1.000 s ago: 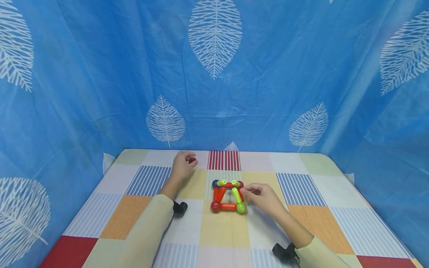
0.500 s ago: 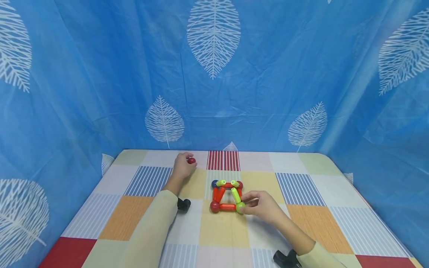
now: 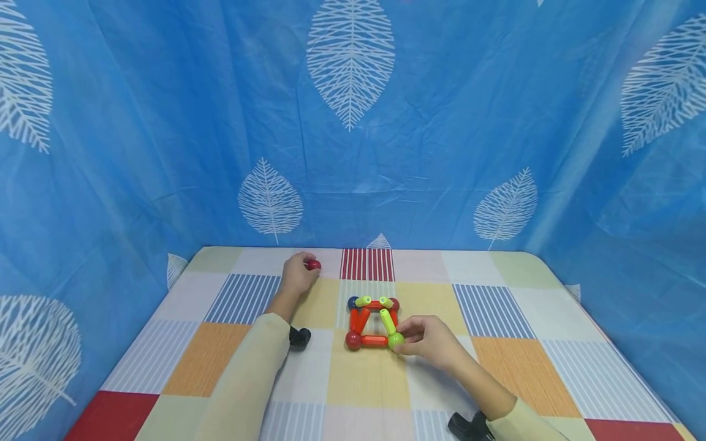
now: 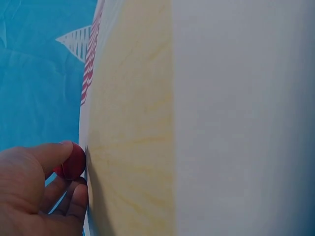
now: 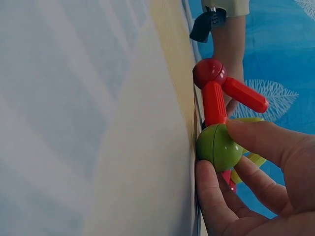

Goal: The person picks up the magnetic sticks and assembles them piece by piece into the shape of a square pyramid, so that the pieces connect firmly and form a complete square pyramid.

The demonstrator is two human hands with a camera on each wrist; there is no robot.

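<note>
Near the far edge of the table, my left hand (image 3: 298, 274) holds a loose red ball (image 3: 314, 264) between thumb and fingers. The left wrist view shows that red ball (image 4: 73, 162) low against the cloth. My right hand (image 3: 432, 342) pinches the green ball (image 5: 216, 147) at the near right corner of a magnetic ball-and-rod frame. The frame's base is a square of red rods (image 3: 375, 341), with a red ball (image 3: 353, 340) near left, a blue ball (image 3: 353, 303) far left and a dark red ball (image 3: 394, 304) far right. Red and yellow-green rods (image 3: 388, 321) slant up from the corners.
A patchwork cloth (image 3: 369, 380) covers the table. Blue curtains (image 3: 441, 122) with white leaf prints hang behind it and along both sides. Black wrist cameras (image 3: 300, 338) sit by both sleeves.
My right hand has come from beside the frame's right side toward me and now grips the green corner ball. The left hand keeps the red ball and has shifted slightly left.
</note>
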